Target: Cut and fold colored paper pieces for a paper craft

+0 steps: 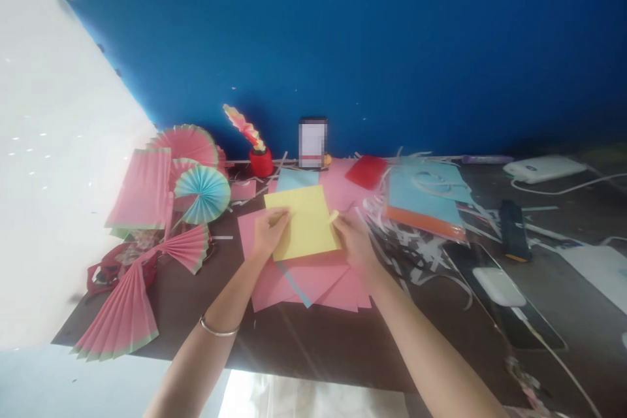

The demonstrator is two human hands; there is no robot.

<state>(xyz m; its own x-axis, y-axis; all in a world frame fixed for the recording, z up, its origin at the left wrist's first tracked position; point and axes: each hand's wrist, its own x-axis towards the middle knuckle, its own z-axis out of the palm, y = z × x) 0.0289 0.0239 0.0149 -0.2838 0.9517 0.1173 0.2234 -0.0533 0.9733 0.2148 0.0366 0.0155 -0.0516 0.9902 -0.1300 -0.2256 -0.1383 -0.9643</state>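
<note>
Deep blue wall stood behind the dark tabletop (313, 339). Left hand (269, 232), fingers curled, pinched the left edge of one yellow sheet (304, 222); right hand (353, 240), likewise half closed, gripped its right edge. That sheet lay on a stack of pink sheets (313, 277), number unclear. Five pleated paper fans (147, 209) lay to the left, two phones (504, 287) to the right

A pixelated block is masking the upright object (312, 142) at the frame's centre, so its face is unreadable. The left hand (268, 232) and right hand (353, 240) are covering parts of the yellow sheet (304, 222), which is hiding much of the pink sheets (313, 281). Both forearms are running off the bottom edge. The white device (605, 271) at right is being cut by the frame.
</note>
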